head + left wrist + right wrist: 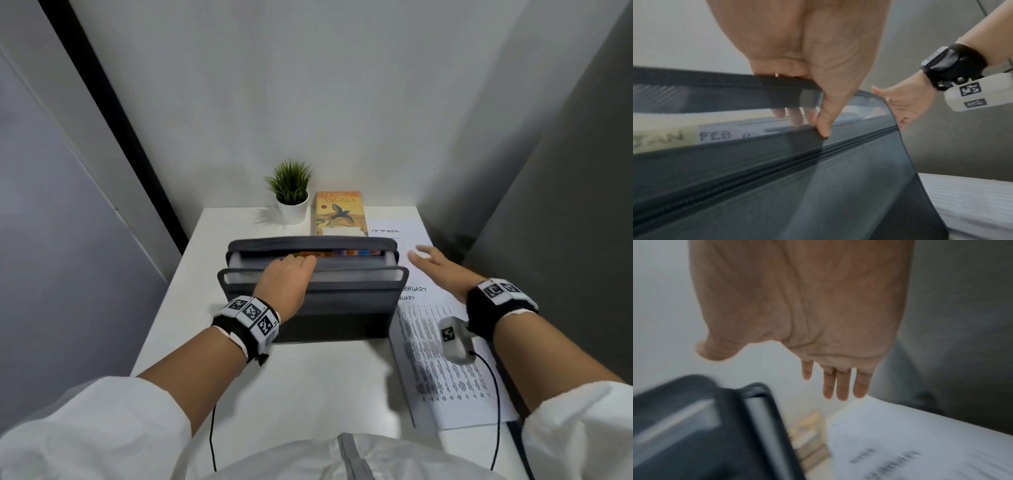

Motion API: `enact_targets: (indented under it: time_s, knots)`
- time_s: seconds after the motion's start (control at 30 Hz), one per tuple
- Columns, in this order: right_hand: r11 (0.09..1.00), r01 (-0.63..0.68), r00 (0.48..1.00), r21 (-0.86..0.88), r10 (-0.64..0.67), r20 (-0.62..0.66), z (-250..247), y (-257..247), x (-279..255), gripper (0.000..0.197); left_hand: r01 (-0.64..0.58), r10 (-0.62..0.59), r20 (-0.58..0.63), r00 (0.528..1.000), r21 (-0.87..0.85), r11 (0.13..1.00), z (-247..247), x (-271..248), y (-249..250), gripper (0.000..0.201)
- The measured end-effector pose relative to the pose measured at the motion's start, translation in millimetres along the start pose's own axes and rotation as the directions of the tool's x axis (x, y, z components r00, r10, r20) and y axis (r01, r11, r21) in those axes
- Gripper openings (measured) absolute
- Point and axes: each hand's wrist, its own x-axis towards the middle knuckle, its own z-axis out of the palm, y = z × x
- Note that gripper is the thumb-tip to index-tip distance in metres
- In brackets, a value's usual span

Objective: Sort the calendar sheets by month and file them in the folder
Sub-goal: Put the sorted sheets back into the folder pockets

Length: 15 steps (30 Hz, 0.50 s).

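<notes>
A grey accordion folder (342, 318) stands open in the middle of the white table. Its coloured month tabs (346, 253) show along the top, and in the left wrist view the tabs (715, 134) read JAN and FEB. My left hand (291, 274) reaches into the folder (777, 186). Its fingers are inside and its thumb (824, 128) pinches the front panel's top edge. Calendar sheets (445, 377) lie spread to the right of the folder, with OCTOBER, FEBRUARY and JANUARY headings readable. My right hand (431, 263) hovers over the sheets (920, 443), fingers (840, 386) straight and holding nothing.
A small potted plant (291, 195) and an orange book (337, 214) stand behind the folder at the table's back edge. Grey partition walls (548, 205) close in the right side and a pale wall the back. Bare table top (291, 377) lies in front of the folder.
</notes>
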Motion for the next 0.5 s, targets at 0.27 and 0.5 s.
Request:
enact_targets:
  time_s: [0.27,0.5]
  knots:
    - [0.694,-0.657,0.749,-0.294,0.645,-0.151,1,175,-45,0.057,0.030,-0.039,0.105,0.994,0.088,0.996,3,11,3,0.016]
    - [0.676,-0.695,0.719,-0.243,0.661,-0.216,31,192,-74,0.048,0.023,-0.043,0.141,0.989,0.138,0.990,11,12,8,0.016]
